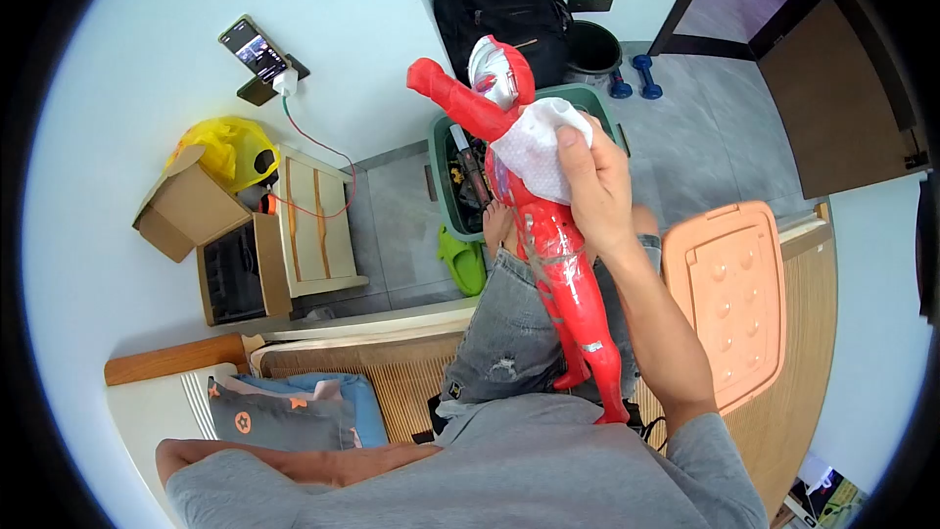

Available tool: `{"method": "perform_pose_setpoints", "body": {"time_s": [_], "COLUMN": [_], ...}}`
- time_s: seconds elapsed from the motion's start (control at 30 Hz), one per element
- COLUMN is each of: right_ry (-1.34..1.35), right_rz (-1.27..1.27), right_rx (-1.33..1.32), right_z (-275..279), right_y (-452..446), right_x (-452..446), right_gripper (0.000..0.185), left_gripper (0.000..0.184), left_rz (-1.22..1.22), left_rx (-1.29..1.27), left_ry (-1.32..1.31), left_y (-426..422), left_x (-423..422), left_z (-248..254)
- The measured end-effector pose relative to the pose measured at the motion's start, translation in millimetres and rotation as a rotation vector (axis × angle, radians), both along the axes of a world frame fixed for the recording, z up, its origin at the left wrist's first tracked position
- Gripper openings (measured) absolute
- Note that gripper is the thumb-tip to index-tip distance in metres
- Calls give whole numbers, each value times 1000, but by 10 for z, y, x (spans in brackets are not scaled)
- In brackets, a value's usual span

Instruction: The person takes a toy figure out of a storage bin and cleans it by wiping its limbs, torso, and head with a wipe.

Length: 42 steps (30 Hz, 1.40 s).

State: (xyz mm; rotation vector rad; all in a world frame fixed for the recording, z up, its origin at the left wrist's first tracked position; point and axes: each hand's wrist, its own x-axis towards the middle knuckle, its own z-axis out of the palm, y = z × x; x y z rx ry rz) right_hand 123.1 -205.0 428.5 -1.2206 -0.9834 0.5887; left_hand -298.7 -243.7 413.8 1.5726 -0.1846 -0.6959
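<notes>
A large red action figure (pixel 573 284) with a silver-and-red masked head (pixel 499 73) leans over my lap. Its feet point toward my shirt and one red arm reaches out to the left. Silver bands cross its glossy waist and legs. With thumb and fingers, my right hand (pixel 597 176) pinches a white textured wipe (pixel 537 147), which lies over the figure's chest and shoulder. That cloth hides much of the upper torso. My left forearm (pixel 362 462) bends across at the lower left, but the hand itself is hidden by my shirt.
Beyond my knees stands a green bin (pixel 443 171) with dark items inside. An orange lid (pixel 729 304) rests on the right of the bed. A drawer cabinet (pixel 318 225), cardboard box (pixel 196 201), green slipper (pixel 462 263), backpack (pixel 499 10) and blue dumbbells (pixel 646 76) surround the area.
</notes>
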Motion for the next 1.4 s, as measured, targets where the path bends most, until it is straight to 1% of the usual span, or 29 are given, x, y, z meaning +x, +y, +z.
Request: {"method": "perform_pose_setpoints", "body": {"time_s": [0.17, 0.33, 0.43, 0.57, 0.63, 0.67, 0.7, 0.77, 0.8, 0.87, 0.9, 0.97, 1.0, 1.03, 1.07, 1.1, 1.17, 1.23, 1.3, 1.33, 1.4], "right_ry": [-33, 21, -12, 29, 47, 43, 40, 35, 26, 17, 27, 37, 46, 56, 57, 59, 53, 62, 70, 80, 102], "right_rz": [-24, -15, -31, -27, -5, -1, -2, -5, -6, 0, -7, -20, -17, -12, -12, -8, -11, -8, 3, 13, 22], "right_rx": [29, -5, 11, 4, 2, 4, -2, -12, -10, 0, 1, 1, 0, 0, 1, 9, 12, -7, -30, -44, -28], "right_z": [28, 12, 26, 11, 23, 28, 31, 31, 28, 18, 5, 10, 30, 42, 33, 16, 10, 18, 41, 60, 56], "right_y": [14, 17, 26, 4, 3, 11, 14, 10, 8, 24, 23, 25, 22, 16, 13, 16, 12, 12, 6, 26, 37], "right_x": [-33, -8, -18, -23, -28, -27, -31, -27, -26, -24, -29, -39, -51, -62, -70, -64, -43, -46, -65, -75, -118], "right_gripper": [34, 34, 34, 35, 36, 36, 36, 36, 36, 36, 35, 35, 34, 34, 34, 34, 33, 33, 33, 33, 34], "left_gripper": [94, 91, 89, 87, 83, 79, 79, 72, 72, 66, 66, 63, 62, 61, 61, 62, 63, 64, 65, 65, 53], "left_rz": [69, 72, 78, 176, 114, 51, 54, 66, 67, 214, 218, -74, 104, 350, 607, 933, 1358, 1583, 1663, 1676, 1596], "left_rx": [-38, -81, -90, -135, -29, 89, 92, -105, -106, -67, -61, 283, 468, 632, 776, 893, 526, 416, 371, 370, -70], "left_ry": [71, 107, 126, 274, -53, -383, -387, 302, 301, 135, 138, -181, -308, -375, -407, -378, -414, -686, -803, -812, -822], "left_y": [-38, -3, 4, -26, -7, 25, 69, 130, 104, 39, 114, 426, 525, 533, 541, 502, 606, 763, 869, 932, 1017], "left_x": [92, 79, 100, 95, 120, 141, 198, 302, 271, 186, 272, 665, 808, 975, 1142, 1367, 1781, 2149, 2488, 2644, 2870], "left_z": [-96, -73, -94, -218, -297, -341, -236, 67, 61, 37, 27, -39, -165, -210, -255, -242, -201, -143, 87, 141, 200]}}
